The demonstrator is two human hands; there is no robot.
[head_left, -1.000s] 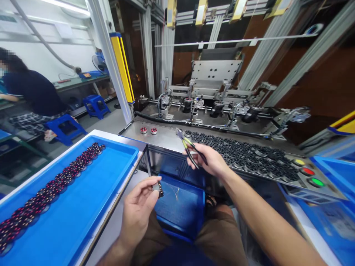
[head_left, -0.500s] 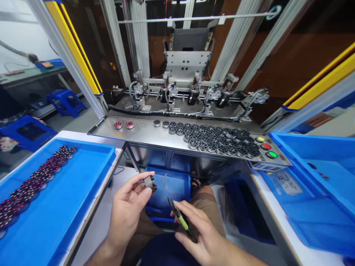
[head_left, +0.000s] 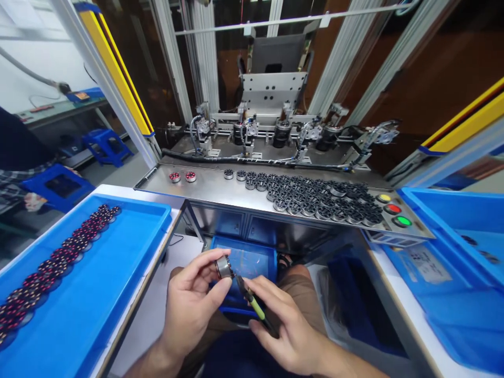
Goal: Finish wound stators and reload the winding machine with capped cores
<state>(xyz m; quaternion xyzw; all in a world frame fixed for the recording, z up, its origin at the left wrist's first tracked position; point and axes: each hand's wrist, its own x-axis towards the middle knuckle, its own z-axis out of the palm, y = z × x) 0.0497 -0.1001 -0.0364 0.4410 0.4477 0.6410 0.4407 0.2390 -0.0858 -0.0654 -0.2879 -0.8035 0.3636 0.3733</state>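
Note:
My left hand (head_left: 192, 310) pinches a small round wound motor part (head_left: 223, 267) between thumb and fingers, above my lap. My right hand (head_left: 289, 328) grips green-handled cutters (head_left: 252, 303), whose black tip touches the part's right side. Both hands hover over a small blue bin (head_left: 252, 260) under the bench. A blue tray (head_left: 118, 262) on my left carries a long row of red-wound parts (head_left: 59, 257). Several black unwound cores (head_left: 311, 195) lie on the steel shelf (head_left: 212, 190) ahead.
Two red-wound parts (head_left: 182, 177) sit at the shelf's left end. Yellow, red and green buttons (head_left: 392, 209) are on its right. A winding machine (head_left: 275, 131) stands behind. Blue trays (head_left: 460, 262) are on my right. A seated person (head_left: 16, 152) is at far left.
The view swung right and down. My right hand came down from the shelf with the cutters, then brought their tip against the part. My left hand lifted the part slightly.

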